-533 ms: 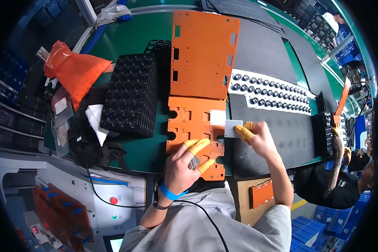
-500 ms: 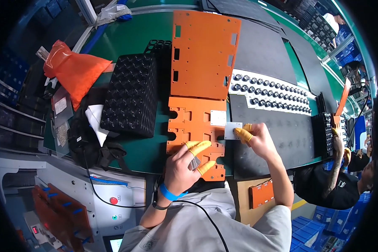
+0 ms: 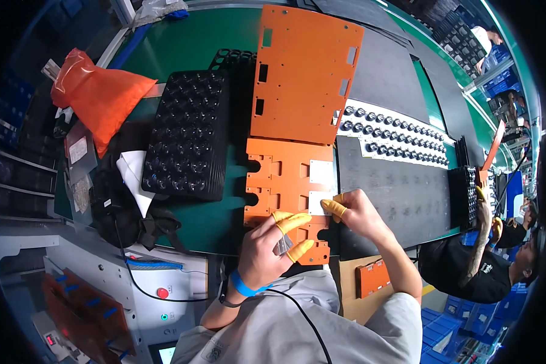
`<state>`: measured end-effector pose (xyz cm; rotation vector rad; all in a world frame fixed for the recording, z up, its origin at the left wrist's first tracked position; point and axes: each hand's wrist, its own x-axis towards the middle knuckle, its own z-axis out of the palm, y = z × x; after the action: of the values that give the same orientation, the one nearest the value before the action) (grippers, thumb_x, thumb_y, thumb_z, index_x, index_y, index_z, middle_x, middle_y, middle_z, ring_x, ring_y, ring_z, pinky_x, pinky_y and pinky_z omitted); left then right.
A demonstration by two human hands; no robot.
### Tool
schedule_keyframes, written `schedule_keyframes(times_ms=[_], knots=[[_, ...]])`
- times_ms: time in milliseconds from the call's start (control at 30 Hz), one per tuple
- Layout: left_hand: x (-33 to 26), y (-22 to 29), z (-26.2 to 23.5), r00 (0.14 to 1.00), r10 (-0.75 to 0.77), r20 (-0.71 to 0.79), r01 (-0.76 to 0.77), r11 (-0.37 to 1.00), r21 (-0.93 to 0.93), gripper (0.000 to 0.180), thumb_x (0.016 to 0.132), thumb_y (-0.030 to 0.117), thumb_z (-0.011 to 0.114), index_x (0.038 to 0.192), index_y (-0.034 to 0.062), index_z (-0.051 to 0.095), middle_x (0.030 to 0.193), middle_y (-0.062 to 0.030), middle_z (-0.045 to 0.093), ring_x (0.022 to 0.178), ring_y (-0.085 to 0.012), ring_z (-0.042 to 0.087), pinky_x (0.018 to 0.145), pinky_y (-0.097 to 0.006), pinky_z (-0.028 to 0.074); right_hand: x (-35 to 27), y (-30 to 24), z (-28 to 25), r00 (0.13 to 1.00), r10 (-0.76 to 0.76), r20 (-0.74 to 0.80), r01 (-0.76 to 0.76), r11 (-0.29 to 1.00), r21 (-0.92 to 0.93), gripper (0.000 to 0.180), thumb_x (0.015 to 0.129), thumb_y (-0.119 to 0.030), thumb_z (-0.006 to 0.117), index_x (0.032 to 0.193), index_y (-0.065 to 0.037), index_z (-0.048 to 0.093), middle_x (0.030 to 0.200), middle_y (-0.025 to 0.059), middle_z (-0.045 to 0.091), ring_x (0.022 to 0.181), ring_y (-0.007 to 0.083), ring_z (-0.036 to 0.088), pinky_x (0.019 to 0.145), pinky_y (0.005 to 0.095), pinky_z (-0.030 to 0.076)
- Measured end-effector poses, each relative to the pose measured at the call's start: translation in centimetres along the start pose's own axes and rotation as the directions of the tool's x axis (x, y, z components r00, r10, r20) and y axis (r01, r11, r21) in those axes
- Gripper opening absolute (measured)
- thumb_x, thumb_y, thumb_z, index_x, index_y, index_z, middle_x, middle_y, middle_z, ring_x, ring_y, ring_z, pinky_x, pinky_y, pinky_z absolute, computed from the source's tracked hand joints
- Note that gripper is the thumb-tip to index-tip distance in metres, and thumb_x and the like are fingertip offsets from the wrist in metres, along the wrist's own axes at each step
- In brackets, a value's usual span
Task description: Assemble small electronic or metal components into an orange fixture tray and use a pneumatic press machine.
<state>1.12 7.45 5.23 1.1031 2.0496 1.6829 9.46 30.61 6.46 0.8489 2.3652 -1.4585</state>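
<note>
Head view: my right hand [image 3: 359, 213] pinches a thin, pale, square plate [image 3: 315, 202] over the right side of a flat orange board with cut-outs [image 3: 289, 158], just below a similar white plate [image 3: 321, 171]. My left hand [image 3: 264, 250] curls around a small grey flat-sided piece [image 3: 283, 244], near the board's lower end.

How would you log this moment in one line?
left hand: holds gray piece | right hand: fingers on white plate, over orange fixture | another plate: on fixture

A table [image 3: 209, 33] (green) bears trays [image 3: 185, 130] and an orange fixture [image 3: 294, 126].
</note>
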Motion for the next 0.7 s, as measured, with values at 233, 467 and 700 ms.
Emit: schedule_keyframes(times_ms=[233, 467, 700], knots=[[0.0, -0.2, -0.2, 1.000, 0.009, 0.001, -0.009, 0.999, -0.044, 0.039, 0.083, 0.016, 0.083, 0.117, 0.0028, 0.071, 0.112, -0.0128, 0.072, 0.099, -0.0310, 0.070, 0.085, -0.037, 0.055, 0.1, -2.0, -0.8, 0.996, 0.056, 0.069, -0.047, 0.990, -0.135, 0.037, 0.100, -0.029, 0.068, 0.080, 0.002, 0.072, 0.061, -0.0007, 0.058, 0.057, 0.0064, 0.047, 0.052, 0.0297, 0.039], [-0.3, -0.5, -0.1, 1.000, 0.025, -0.005, -0.025, 1.000, 0.003, 0.033, 0.084, 0.017, 0.082, 0.114, 0.0078, 0.072, 0.110, -0.0119, 0.072, 0.095, -0.0324, 0.071, 0.081, -0.038, 0.058, 0.6, -8.3, -1.3, 0.933, -0.358, -0.035, 0.146, 0.467, -0.872, 0.042, 0.091, -0.037, 0.072, 0.066, -0.003, 0.071, 0.064, 0.0180, 0.065, 0.066, 0.0379, 0.068, 0.062, 0.0439, 0.056], [-0.7, -0.3, 0.0, 0.999, 0.015, -0.041, -0.017, 0.998, -0.055, 0.032, 0.086, 0.023, 0.079, 0.116, 0.0110, 0.071, 0.100, -0.0078, 0.069, 0.086, -0.0288, 0.070, 0.073, -0.038, 0.057, 3.6, -20.9, 2.9, 0.359, -0.907, 0.219, 0.648, 0.073, -0.758, 0.034, 0.087, -0.005, 0.066, 0.121, -0.002, 0.067, 0.114, 0.0140, 0.064, 0.106, 0.0311, 0.066, 0.090, 0.0385, 0.056]])
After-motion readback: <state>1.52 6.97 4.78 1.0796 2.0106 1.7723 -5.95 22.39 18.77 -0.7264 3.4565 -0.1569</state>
